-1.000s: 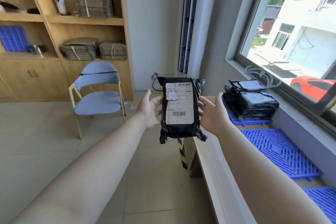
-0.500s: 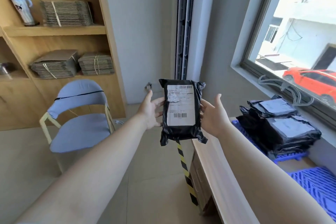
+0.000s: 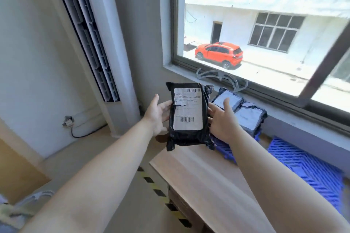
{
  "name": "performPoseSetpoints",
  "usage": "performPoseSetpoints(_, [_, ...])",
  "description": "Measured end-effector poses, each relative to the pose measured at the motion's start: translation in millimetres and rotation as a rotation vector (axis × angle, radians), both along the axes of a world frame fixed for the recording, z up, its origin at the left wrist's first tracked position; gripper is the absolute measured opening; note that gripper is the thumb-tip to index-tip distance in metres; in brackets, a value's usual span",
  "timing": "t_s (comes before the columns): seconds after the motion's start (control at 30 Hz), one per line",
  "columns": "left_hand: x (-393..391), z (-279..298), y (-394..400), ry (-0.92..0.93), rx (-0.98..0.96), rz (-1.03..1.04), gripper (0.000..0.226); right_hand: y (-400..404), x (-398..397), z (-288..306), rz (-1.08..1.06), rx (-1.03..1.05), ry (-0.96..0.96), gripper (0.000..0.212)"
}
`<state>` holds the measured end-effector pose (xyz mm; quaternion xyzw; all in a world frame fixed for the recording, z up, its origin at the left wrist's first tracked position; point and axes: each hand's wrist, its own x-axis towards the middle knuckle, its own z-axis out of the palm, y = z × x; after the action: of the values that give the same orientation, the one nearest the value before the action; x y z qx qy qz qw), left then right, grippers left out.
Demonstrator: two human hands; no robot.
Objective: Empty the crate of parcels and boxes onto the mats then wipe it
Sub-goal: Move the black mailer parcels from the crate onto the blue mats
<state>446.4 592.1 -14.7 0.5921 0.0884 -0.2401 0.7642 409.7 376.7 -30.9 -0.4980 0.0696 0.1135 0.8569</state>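
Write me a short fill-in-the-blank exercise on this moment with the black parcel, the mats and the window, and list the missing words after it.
1. The black parcel is held between ____ hands, the left hand and the right hand.
2. The mats on the wooden counter are ____ in colour.
3. The stacked parcels already lie on a mat just below the ____.
4. Outside, the parked car is ____.

Missing words: two; blue; window; orange
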Motion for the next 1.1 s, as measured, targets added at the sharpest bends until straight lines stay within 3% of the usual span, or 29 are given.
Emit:
performPoseSetpoints(0.5, [182.4,-34.2,-252.3,0.082,0.072,-0.472,0.072,-216.8,83.0,-30.6,-0.522,-0.020,0.173,0.081])
performPoseSetpoints(0.67, [223.7,-52.8,-294.6,0.132,0.120,-0.570,0.071,-242.0,105.4,-56.7,-0.665,-0.005,0.256,0.089])
performPoseSetpoints(0.87, [260.6,-83.5,-327.3,0.221,0.161,-0.684,0.075,-250.2,133.3,-86.4,-0.874,0.017,0.344,0.076])
performPoseSetpoints(1.1, [282.4,-106.0,-334.0,0.314,0.130,-0.745,0.072,-256.8,136.6,-104.7,-0.844,0.075,0.398,0.082])
